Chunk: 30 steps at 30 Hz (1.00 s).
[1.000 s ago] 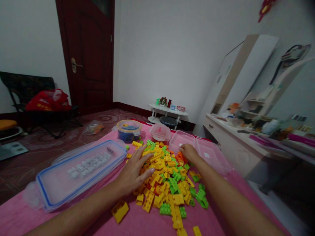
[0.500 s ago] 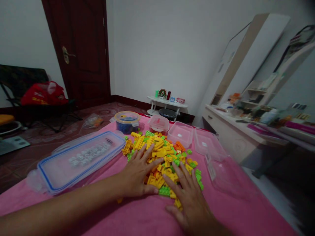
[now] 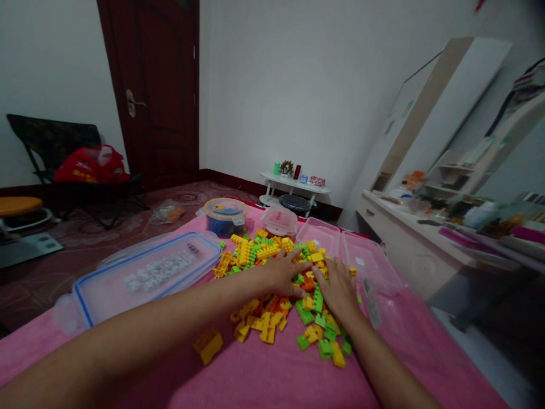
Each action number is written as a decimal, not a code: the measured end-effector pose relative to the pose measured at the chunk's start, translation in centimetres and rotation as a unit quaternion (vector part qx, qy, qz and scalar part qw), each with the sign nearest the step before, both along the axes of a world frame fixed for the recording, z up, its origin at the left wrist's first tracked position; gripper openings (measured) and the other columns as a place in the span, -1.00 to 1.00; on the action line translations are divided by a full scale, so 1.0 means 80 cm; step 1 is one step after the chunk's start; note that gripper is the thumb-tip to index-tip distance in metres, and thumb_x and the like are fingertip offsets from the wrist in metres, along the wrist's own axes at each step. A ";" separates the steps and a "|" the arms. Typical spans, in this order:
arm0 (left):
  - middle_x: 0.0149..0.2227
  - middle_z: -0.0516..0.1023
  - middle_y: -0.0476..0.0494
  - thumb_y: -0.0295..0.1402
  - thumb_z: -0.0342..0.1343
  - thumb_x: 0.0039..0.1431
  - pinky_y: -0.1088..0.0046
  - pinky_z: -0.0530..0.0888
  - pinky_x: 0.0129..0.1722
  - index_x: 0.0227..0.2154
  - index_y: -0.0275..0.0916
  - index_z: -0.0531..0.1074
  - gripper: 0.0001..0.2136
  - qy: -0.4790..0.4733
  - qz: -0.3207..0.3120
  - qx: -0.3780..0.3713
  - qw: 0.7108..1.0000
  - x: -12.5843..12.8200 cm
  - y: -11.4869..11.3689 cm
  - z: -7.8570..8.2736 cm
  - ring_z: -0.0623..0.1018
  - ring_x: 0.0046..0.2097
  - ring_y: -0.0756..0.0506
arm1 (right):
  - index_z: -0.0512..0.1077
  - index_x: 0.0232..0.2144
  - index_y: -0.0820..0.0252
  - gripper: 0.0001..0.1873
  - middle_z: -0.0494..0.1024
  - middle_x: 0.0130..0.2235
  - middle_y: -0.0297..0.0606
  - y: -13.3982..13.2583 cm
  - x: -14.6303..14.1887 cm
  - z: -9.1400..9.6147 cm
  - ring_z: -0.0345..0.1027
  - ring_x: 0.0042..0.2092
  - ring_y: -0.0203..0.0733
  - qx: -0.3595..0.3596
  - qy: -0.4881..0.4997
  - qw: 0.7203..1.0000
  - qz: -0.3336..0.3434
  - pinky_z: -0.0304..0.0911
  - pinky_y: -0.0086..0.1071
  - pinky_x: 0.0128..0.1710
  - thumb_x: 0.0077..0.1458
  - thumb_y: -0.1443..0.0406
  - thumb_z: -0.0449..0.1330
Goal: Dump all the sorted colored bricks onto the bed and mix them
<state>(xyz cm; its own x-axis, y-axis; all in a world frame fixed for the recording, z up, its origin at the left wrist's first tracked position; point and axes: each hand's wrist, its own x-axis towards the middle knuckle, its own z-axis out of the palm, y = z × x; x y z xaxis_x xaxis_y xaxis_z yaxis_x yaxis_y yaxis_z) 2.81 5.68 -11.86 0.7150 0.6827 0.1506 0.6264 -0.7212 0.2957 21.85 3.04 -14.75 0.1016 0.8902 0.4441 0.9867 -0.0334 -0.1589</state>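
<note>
A loose heap of yellow, green and orange toy building blocks [image 3: 268, 326] lies on the pink cloth [image 3: 255, 378]. My left hand [image 3: 283, 272] rests on the middle of the heap, fingers spread over the blocks. Just right of it, my right hand [image 3: 336, 284] lies on the heap's right side with its fingers stretched forward. Neither hand visibly grips a block. One larger yellow block [image 3: 208, 345] sits apart, near my left forearm. Some blocks are hidden beneath my hands.
To the left lies a blue-rimmed clear lid [image 3: 80, 295]. Behind the heap stand a round tub [image 3: 225, 218] with a yellow-rimmed lid and a small clear box [image 3: 279, 220]. Clear plastic containers [image 3: 317, 230] [image 3: 374, 258] line the right side, near a white dresser [image 3: 395, 233].
Both hands have pushed forward over the heap. Blocks have spread out, with several now lying nearer to me. The larger yellow block has come into fuller view, and the camera has shifted slightly.
</note>
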 end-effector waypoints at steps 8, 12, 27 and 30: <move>0.09 0.37 -0.20 -0.02 -0.01 0.14 0.17 0.39 0.00 0.10 -0.02 0.31 -0.52 0.011 0.012 0.081 0.997 -0.064 -0.074 0.061 0.47 0.02 -0.23 | 0.24 0.13 0.02 -0.50 0.23 0.22 -0.24 -0.057 -0.054 0.012 -0.02 0.25 -0.01 -0.025 0.000 0.970 0.242 -0.23 0.06 0.24 0.12 0.18 0.07; 0.25 0.17 -0.23 0.17 0.09 -0.09 -0.07 0.21 0.13 0.23 0.04 0.09 -0.20 0.048 0.000 0.038 0.998 -0.123 -0.133 0.045 0.22 0.22 -0.40 | 0.22 0.16 -0.06 -0.48 0.20 0.24 -0.30 -0.056 -0.062 0.013 -0.02 0.26 0.04 -0.073 -0.029 0.967 0.241 -0.29 0.13 0.23 0.13 0.24 0.08; 0.36 -0.27 -0.18 0.04 -0.06 0.15 -0.20 0.03 0.17 0.27 0.03 -0.05 -0.34 -0.036 0.060 0.009 0.998 -0.069 -0.112 -0.046 -0.25 0.33 -0.38 | 0.46 -0.15 0.20 -0.69 0.52 -0.08 -0.18 -0.005 -0.026 0.051 0.34 -0.04 -0.10 0.089 0.113 0.973 0.183 0.18 -0.21 0.02 0.13 0.26 0.02; 0.34 -0.10 -0.19 0.07 -0.07 0.12 -0.29 0.05 0.12 0.22 0.04 0.11 -0.40 -0.036 0.086 0.026 0.995 -0.045 -0.096 -0.031 -0.19 0.33 -0.42 | 0.48 -0.15 0.22 -0.68 0.54 -0.10 -0.17 0.056 -0.007 0.079 0.38 -0.08 -0.14 0.063 0.186 0.972 0.130 0.22 -0.31 -0.04 0.10 0.26 0.04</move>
<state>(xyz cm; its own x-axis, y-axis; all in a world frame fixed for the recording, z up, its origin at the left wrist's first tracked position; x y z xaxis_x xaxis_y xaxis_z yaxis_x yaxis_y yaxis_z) -0.79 -1.96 -14.30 0.5741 0.7842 0.2357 0.7211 -0.6205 0.3082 21.26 7.54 -8.40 0.0556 0.8485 0.5263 0.8323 0.2518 -0.4938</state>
